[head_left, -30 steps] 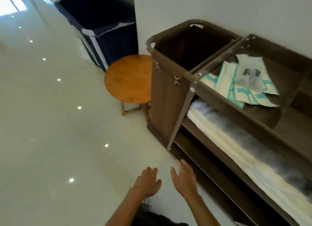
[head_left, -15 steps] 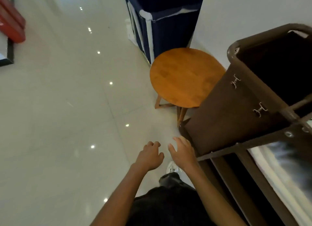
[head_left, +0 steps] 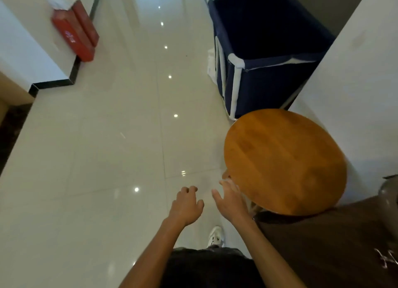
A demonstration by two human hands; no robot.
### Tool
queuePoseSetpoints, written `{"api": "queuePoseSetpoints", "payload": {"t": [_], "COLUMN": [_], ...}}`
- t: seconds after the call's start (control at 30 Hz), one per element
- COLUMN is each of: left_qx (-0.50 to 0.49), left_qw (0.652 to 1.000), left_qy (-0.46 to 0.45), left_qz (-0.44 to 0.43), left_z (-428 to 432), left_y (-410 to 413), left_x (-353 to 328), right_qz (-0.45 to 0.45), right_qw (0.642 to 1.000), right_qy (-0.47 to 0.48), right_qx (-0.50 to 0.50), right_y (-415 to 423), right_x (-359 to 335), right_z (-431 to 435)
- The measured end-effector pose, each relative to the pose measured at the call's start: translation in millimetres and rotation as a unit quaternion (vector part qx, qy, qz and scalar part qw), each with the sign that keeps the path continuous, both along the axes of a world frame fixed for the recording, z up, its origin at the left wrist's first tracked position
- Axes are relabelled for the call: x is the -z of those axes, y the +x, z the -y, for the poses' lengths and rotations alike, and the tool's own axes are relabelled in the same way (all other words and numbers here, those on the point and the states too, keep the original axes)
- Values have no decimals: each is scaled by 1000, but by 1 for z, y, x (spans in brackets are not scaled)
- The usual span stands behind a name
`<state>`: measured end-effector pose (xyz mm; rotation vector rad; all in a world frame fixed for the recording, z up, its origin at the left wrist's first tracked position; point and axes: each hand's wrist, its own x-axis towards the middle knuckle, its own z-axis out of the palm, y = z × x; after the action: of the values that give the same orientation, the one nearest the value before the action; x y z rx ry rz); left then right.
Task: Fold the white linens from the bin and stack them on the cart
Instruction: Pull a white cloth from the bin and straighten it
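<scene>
We see our left grip loosely curled and right grip spread, both empty, beside the round stool; the navy bin stands beyond.

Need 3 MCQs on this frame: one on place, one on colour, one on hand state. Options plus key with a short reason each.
1. Where does the round wooden stool stand relative to the fabric bin?
A. Nearer the person than the bin, beside the white wall
B. Inside the bin
C. Across the corridor, under the red box

2. What colour is the bin's fabric?
A. Red
B. Dark navy blue with white frame tubes
C. Green

3. What are the hands doing?
A. Both grip a folded white sheet
B. The left hand holds the stool's leg
C. Both are empty, held out in front

Key:
1 A: the stool sits between the brown cart and the bin, along the right-side wall.
2 B: navy cloth, white tubing at the corners.
3 C: left hand has loosely curled fingers, right hand is open near the stool's edge; neither holds anything.
</scene>
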<state>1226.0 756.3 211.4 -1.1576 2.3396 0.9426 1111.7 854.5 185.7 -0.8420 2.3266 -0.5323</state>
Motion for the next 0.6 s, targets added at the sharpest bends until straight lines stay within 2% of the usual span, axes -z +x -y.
{"api": "queuePoseSetpoints", "payload": {"t": [0.13, 0.4, 0.6], "left_qx": [-27, -64, -45], "left_qw": [1000, 997, 996], "left_qy": [3, 38, 66], "left_qz": [-16, 6, 34], "left_z": [38, 132, 240], "left_y": [-37, -91, -141], "left_x": [-3, 12, 30], "right_qz": [3, 15, 22], "right_qw": [1000, 1000, 999], "right_qy": [-9, 13, 21], "right_qx": [-14, -17, 20], "right_y": [-38, -100, -150], "right_x": [-3, 15, 25], "right_z": [44, 127, 227]}}
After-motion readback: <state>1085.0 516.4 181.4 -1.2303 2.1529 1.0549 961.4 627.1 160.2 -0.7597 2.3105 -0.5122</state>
